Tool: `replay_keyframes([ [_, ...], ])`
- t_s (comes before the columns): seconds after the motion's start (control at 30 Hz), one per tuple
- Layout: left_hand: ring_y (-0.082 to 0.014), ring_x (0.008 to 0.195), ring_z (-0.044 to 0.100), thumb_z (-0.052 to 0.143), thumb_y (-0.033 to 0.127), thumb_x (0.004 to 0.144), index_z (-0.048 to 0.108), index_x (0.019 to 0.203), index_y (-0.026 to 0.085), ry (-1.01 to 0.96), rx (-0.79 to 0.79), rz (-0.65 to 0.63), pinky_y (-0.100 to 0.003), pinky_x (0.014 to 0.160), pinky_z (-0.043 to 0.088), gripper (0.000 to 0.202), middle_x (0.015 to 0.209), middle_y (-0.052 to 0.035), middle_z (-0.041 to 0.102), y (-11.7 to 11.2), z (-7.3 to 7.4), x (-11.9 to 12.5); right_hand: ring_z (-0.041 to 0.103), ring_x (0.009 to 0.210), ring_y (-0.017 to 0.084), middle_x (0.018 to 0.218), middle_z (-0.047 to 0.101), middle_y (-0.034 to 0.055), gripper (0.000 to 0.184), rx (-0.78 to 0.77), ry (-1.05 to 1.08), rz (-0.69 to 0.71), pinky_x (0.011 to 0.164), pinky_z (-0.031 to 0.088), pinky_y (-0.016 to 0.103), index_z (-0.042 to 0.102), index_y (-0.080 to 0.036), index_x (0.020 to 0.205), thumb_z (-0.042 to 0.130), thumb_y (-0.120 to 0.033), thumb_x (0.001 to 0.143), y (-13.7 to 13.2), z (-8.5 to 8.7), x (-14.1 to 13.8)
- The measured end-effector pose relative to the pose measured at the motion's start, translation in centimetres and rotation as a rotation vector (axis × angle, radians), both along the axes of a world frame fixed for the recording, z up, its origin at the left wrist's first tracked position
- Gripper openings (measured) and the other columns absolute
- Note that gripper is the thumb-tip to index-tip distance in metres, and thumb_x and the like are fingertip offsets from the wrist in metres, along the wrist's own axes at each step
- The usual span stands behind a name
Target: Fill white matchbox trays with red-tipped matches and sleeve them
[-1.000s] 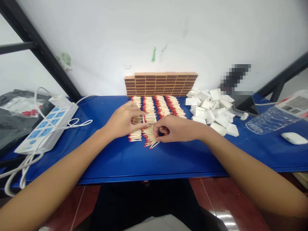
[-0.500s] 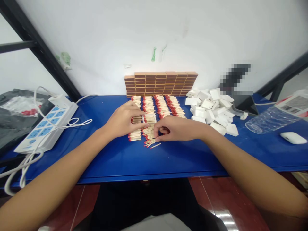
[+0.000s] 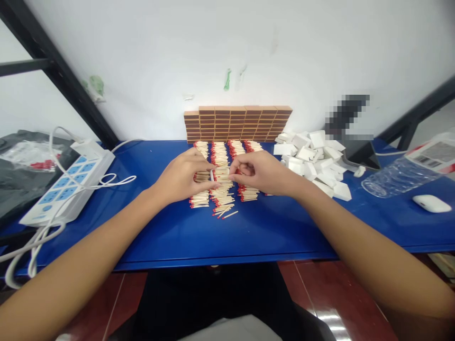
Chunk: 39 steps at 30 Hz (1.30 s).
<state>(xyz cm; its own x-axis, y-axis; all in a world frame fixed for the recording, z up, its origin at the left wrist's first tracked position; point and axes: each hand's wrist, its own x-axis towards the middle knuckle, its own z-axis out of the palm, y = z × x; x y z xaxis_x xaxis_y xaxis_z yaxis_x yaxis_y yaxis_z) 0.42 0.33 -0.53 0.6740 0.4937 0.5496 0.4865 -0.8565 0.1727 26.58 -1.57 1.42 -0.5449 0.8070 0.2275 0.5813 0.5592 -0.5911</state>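
Here, two hands meet at a small white tray amid rows of matches.
The left hand [image 3: 185, 175] grips the white tray [image 3: 212, 175] between thumb and fingers, over the second row of matches [image 3: 219, 154] from the left; the right hand [image 3: 261, 174] brings its curled fingers and thumb to the tray's right end, though whether they pinch a match I cannot tell. A loose match [image 3: 230, 215] lies in front on the blue table [image 3: 170, 241], a brown stack of boxes [image 3: 238, 124] stands behind against the wall, and a pile of white trays [image 3: 313, 158] sits to the right.
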Motion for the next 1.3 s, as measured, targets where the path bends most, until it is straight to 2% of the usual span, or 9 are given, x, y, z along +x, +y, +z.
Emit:
replay_keyframes([
  [0.13,-0.0219,0.088,0.061,0.078,0.053,0.086,0.078,0.112,0.016,-0.024,0.010,-0.029,-0.035,0.076,0.054,0.045,0.087,-0.0076,0.075,-0.2,0.1,0.1,0.041,0.056,0.010,0.058,0.045,-0.0072,0.013,0.067,0.021,-0.052,0.058,0.030,0.027,0.070,-0.019,0.085,0.072,-0.032,0.089,0.3,-0.6,-0.3],
  [0.4,-0.0215,0.086,0.061,0.079,0.052,0.086,0.079,0.111,0.017,-0.033,0.019,-0.053,-0.034,0.076,0.053,0.043,0.086,-0.0074,0.076,-0.2,0.0,0.3,0.042,0.055,0.010,0.057,0.044,-0.0069,0.012,0.184,-0.029,-0.016,0.060,0.031,0.027,0.071,-0.018,0.085,0.068,-0.027,0.092,0.3,-0.8,-0.8],
  [0.83,-0.0215,0.087,0.062,0.077,0.057,0.086,0.080,0.110,0.020,-0.059,-0.028,-0.032,-0.034,0.076,0.053,0.044,0.087,-0.0076,0.076,-0.3,0.1,0.3,0.040,0.060,0.012,0.064,0.044,-0.0064,0.014,0.139,-0.039,0.063,0.063,0.026,0.027,0.064,-0.020,0.092,0.060,-0.031,0.099,0.6,-1.3,-0.6],
  [1.07,-0.0205,0.085,0.061,0.078,0.055,0.086,0.079,0.113,0.019,-0.075,-0.037,-0.042,-0.033,0.075,0.053,0.045,0.086,-0.0068,0.075,-0.3,0.2,0.3,0.040,0.063,0.013,0.066,0.045,-0.0055,0.014,0.126,-0.059,0.040,0.065,0.027,0.028,0.062,-0.020,0.096,0.057,-0.032,0.101,0.5,-1.4,-0.5],
  [1.3,-0.0212,0.088,0.062,0.078,0.055,0.086,0.079,0.112,0.020,-0.065,-0.021,-0.037,-0.034,0.076,0.054,0.044,0.090,-0.0071,0.076,-0.3,0.1,0.3,0.038,0.058,0.012,0.061,0.040,-0.0077,0.013,0.081,-0.006,0.044,0.062,0.027,0.028,0.061,-0.020,0.094,0.058,-0.031,0.100,0.2,-1.5,-0.9],
])
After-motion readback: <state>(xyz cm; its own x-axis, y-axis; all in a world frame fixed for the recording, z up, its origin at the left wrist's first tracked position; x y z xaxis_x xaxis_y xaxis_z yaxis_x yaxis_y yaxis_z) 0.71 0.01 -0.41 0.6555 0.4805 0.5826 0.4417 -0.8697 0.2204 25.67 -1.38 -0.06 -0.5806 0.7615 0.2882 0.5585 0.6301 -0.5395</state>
